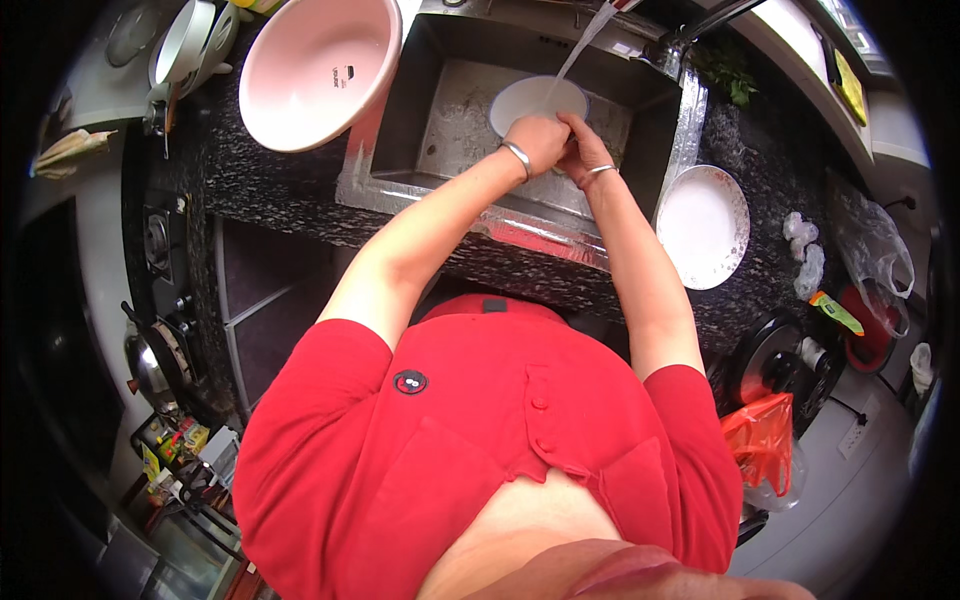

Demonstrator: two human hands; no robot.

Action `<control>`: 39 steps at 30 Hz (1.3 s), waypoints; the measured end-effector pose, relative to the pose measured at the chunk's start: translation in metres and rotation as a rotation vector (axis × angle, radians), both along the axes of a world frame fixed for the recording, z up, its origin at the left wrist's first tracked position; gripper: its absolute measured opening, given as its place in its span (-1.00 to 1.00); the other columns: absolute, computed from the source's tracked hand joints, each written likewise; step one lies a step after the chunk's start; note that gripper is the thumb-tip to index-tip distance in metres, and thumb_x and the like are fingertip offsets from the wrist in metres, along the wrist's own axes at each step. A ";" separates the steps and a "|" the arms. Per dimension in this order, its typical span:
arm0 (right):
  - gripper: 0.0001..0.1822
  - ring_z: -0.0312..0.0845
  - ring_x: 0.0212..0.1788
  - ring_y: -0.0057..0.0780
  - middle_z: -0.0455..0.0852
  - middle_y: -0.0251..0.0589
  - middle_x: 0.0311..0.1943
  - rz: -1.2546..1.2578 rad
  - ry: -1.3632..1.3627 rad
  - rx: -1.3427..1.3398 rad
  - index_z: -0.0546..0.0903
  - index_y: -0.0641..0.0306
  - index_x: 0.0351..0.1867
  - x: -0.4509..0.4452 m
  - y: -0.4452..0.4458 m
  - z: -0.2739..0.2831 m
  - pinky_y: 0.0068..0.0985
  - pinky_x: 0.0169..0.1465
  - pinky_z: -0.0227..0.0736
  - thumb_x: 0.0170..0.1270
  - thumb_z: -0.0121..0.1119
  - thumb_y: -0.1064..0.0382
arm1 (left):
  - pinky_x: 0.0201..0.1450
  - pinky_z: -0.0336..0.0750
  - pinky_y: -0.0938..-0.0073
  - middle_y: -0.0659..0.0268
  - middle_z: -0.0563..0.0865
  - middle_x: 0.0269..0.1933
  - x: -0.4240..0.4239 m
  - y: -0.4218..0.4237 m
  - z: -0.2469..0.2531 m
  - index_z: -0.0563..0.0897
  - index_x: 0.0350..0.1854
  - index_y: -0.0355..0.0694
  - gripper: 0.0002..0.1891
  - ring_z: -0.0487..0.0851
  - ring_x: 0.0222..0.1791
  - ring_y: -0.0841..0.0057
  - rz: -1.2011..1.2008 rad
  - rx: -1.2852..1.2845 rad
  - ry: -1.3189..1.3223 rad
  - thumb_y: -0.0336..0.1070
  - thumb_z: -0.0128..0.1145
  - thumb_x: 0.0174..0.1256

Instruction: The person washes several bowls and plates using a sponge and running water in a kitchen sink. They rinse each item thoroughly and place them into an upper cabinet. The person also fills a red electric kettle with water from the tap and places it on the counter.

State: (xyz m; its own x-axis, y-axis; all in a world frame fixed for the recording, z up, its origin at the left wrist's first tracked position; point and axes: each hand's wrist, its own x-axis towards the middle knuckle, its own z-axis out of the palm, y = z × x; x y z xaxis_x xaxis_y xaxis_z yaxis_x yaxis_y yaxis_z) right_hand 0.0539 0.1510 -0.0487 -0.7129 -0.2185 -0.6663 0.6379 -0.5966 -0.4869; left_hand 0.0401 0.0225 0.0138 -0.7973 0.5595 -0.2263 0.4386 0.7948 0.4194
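My left hand (541, 139) and my right hand (587, 152) are together over the steel sink (465, 112), the left one curled and the right one pressed against its side. Both wrists wear a silver bangle. Whether something small lies between the fingers cannot be made out. Just beyond them, a white bowl (525, 97) with a thin blue rim rests in the sink, its near edge partly covered by my hands. A stream of water (583, 43) from the faucet falls into this bowl.
A large pink plastic basin (307, 82) stands left of the sink. To the right, a white dish with a patterned rim (701, 225) sits on the black speckled countertop (776, 217). Leafy greens (731, 71) lie behind it. Further right are plastic bags (870, 232) and a black lidded cooker (769, 352).
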 end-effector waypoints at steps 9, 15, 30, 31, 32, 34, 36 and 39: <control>-0.52 0.50 -0.03 -0.11 0.48 -0.03 -0.05 -0.075 0.133 -0.046 0.37 0.31 0.04 0.004 0.009 0.037 -0.05 -0.07 0.57 0.04 0.11 0.24 | -0.04 0.50 0.25 0.11 0.62 -0.16 0.026 -0.068 0.006 0.52 -0.10 -0.29 -0.67 0.59 -0.10 0.24 0.448 0.518 0.221 -0.19 0.17 0.18; -0.39 0.47 0.08 -0.04 0.45 -0.04 0.10 0.070 0.099 -0.161 0.28 0.27 0.21 0.024 0.008 0.068 0.05 -0.02 0.50 0.08 0.09 0.17 | -0.09 0.59 0.26 0.17 0.56 -0.05 0.014 -0.064 0.013 0.42 0.09 -0.28 -0.47 0.58 -0.08 0.40 0.871 1.218 -0.979 -0.17 0.20 0.06; -0.63 0.61 -0.18 -0.02 0.69 0.03 -0.30 0.288 0.623 1.814 0.70 0.21 -0.35 -0.083 0.052 0.120 -0.21 -0.06 0.50 0.26 -0.08 0.05 | 0.07 0.43 0.14 -0.15 0.50 0.03 -0.006 -0.057 0.049 0.26 0.28 -0.21 -0.30 0.50 0.03 -0.07 0.404 0.181 0.145 -0.12 0.12 0.02; -0.67 0.61 -0.19 -0.02 0.69 0.01 -0.29 0.254 0.596 1.771 0.68 0.23 -0.35 -0.076 0.044 0.126 -0.20 -0.07 0.50 0.24 -0.06 0.09 | 0.05 0.44 0.12 -0.12 0.50 0.00 -0.001 -0.058 0.055 0.25 0.28 -0.21 -0.30 0.49 0.02 -0.05 0.371 0.144 0.223 -0.16 0.12 0.01; -0.69 0.60 -0.18 -0.03 0.68 -0.01 -0.28 0.250 0.670 1.745 0.66 0.24 -0.34 -0.067 0.043 0.122 -0.20 -0.08 0.49 0.22 -0.03 0.10 | 0.04 0.45 0.13 -0.10 0.50 -0.01 0.003 -0.057 0.061 0.24 0.29 -0.21 -0.28 0.49 0.02 -0.04 0.322 0.108 0.270 -0.18 0.13 0.00; -0.72 0.58 -0.16 -0.05 0.66 -0.05 -0.27 0.313 0.855 1.648 0.63 0.25 -0.30 -0.041 0.046 0.119 -0.21 -0.08 0.48 0.20 0.01 0.10 | 0.03 0.47 0.14 -0.06 0.49 -0.03 0.006 -0.057 0.070 0.22 0.30 -0.22 -0.26 0.49 0.01 -0.01 0.241 0.059 0.337 -0.20 0.15 -0.02; -0.75 0.56 -0.15 -0.10 0.64 -0.10 -0.29 0.324 0.981 1.633 0.61 0.24 -0.26 0.007 0.058 0.127 -0.26 -0.09 0.48 0.18 0.06 0.13 | 0.02 0.48 0.15 -0.03 0.48 -0.04 0.011 -0.059 0.075 0.20 0.31 -0.21 -0.24 0.49 0.01 0.01 0.189 0.028 0.374 -0.21 0.17 -0.03; -0.82 0.56 -0.19 -0.20 0.61 -0.17 -0.32 0.193 0.970 1.850 0.59 0.21 -0.22 0.083 0.102 0.148 -0.33 -0.17 0.49 0.14 0.13 0.27 | 0.01 0.49 0.17 0.00 0.46 -0.02 0.016 -0.058 0.081 0.19 0.31 -0.22 -0.22 0.47 0.04 0.04 0.173 -0.041 0.413 -0.23 0.19 -0.04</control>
